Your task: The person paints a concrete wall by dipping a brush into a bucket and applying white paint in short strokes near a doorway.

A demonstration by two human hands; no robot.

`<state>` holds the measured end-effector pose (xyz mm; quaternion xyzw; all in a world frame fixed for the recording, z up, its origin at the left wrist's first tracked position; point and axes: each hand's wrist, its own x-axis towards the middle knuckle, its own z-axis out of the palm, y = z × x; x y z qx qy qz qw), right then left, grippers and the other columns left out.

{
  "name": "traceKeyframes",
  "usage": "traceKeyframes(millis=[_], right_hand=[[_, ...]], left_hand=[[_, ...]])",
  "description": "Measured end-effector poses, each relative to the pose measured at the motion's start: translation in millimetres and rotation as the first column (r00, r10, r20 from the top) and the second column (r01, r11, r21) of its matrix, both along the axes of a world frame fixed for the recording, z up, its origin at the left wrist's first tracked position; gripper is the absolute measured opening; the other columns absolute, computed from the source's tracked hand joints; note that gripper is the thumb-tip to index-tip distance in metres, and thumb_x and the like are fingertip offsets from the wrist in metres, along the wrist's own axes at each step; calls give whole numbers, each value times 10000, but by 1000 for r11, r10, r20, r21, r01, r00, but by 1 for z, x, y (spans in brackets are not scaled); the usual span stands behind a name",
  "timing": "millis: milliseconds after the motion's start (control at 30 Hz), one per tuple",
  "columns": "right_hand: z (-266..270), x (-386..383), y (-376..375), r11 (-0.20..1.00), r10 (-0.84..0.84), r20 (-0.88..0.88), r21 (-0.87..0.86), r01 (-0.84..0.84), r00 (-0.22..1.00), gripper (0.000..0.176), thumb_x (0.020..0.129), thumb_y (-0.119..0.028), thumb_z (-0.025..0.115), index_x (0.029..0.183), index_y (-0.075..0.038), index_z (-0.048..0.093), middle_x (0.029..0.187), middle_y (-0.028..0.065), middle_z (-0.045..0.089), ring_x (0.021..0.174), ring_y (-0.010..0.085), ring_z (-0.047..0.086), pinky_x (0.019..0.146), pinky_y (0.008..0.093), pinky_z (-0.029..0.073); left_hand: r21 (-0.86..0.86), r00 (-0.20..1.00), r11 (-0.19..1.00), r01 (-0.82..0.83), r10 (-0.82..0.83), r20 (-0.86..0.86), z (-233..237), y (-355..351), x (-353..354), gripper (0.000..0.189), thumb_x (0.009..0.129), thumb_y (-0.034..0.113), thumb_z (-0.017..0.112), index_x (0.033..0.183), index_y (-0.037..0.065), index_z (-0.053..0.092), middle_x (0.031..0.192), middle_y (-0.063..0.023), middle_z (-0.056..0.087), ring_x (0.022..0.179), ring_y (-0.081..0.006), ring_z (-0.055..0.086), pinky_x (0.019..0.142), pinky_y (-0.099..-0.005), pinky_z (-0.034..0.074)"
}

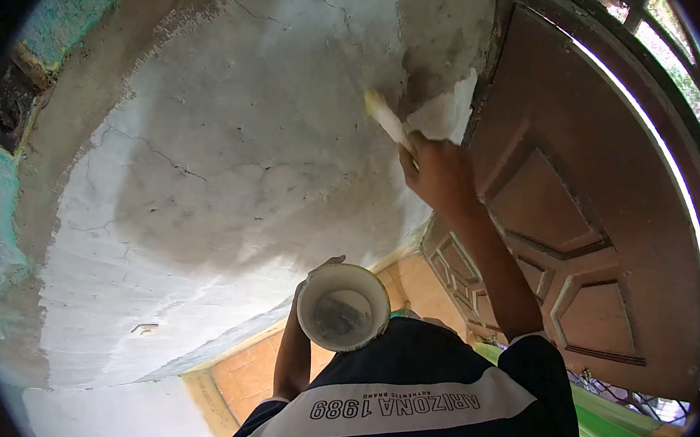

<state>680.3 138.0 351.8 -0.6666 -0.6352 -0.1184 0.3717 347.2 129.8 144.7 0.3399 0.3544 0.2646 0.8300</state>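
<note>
My right hand [444,172] is raised, its fingers closed round the handle of a paintbrush [390,125]. The brush has a pale body and yellowish bristle tips. Those bristles are right at the wall [268,105], beside a patch of darker grey. Lower down, my left hand [332,261] holds a small round white bucket [370,292] against my chest. Its fingers wrap the far side of the bucket, which hides most of the hand. Inside the bucket, a greyish-white residue or liquid shows at the bottom.
A brown panelled door [548,205] stands close on my right, with a grille [660,33] above it. On the far left, an electrical box recess [15,106] breaks the green-painted wall. Orange floor tiles [249,375] lie below. Green cloth [604,436] hangs at lower right.
</note>
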Motion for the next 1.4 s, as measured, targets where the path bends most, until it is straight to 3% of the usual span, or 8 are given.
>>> traceKeyframes(millis=[267, 333, 633, 733, 833, 1133, 1267, 1400], right_hand=[[-55, 15, -8, 934, -86, 72, -343, 105, 994, 207, 897, -243, 721, 863, -45, 675, 736, 197, 677, 682, 381, 701, 656, 486, 572], [-49, 23, -10, 890, 38, 234, -449, 73, 972, 177, 870, -199, 719, 877, -23, 710, 754, 191, 680, 697, 348, 721, 681, 484, 584], [34, 6, -12, 982, -40, -29, -185, 34, 999, 196, 940, -203, 706, 880, -16, 706, 729, 205, 691, 657, 379, 701, 615, 473, 552], [18, 3, -11, 988, 2, -89, 151, 11, 996, 195, 954, -206, 715, 879, -28, 690, 682, 176, 679, 594, 343, 688, 535, 430, 526], [-14, 6, -6, 979, -75, -52, 186, 83, 996, 178, 939, -213, 741, 891, -49, 690, 671, 155, 678, 582, 320, 683, 501, 396, 513], [-80, 40, -16, 953, -78, 124, -282, 111, 989, 199, 894, -237, 729, 841, -46, 707, 735, 183, 701, 658, 350, 720, 640, 468, 584], [-59, 44, -9, 951, -95, 97, -287, 119, 991, 213, 911, -247, 725, 832, -50, 713, 701, 203, 684, 719, 396, 706, 659, 488, 555], [13, 31, -8, 988, -57, -7, -142, 55, 998, 189, 912, -225, 727, 843, -50, 720, 692, 183, 688, 652, 363, 708, 613, 463, 557]], left_hand=[[54, 998, 997, -46, 48, -41, -5, -5, 0, 462, 1054, 221, 551, 1500, 99, 535, 1077, -74, 701, 886, -173, 681, 812, -347, 591], [-19, 997, 1000, 11, -9, 77, -16, 3, -4, 525, 1046, 251, 604, 1538, 124, 469, 1151, -80, 693, 922, -178, 692, 830, -361, 608], [-10, 999, 1000, -19, 19, 44, -10, -9, -4, 493, 1049, 229, 598, 1520, 121, 496, 1139, -72, 695, 913, -169, 689, 822, -354, 606], [42, 1000, 999, 7, -7, -10, -5, -9, -2, 472, 1061, 225, 535, 1508, 76, 513, 1101, -87, 702, 937, -186, 694, 839, -358, 598], [23, 995, 1000, -10, 8, 100, 5, -16, 1, 474, 1059, 221, 539, 1512, 85, 509, 1106, -91, 705, 939, -187, 697, 844, -360, 600], [-2, 998, 1000, 9, -9, -57, 13, -19, 5, 504, 1047, 239, 597, 1515, 79, 503, 1126, -67, 698, 912, -155, 682, 832, -338, 592], [7, 999, 999, 31, -31, 8, 19, -20, 7, 514, 1038, 230, 612, 1515, 72, 502, 1123, -60, 698, 916, -151, 680, 841, -332, 591], [20, 983, 1000, -2, 5, -182, 15, -20, 9, 386, 1038, 162, 609, 1420, 106, 616, 1025, -61, 725, 846, -164, 706, 794, -334, 601]])
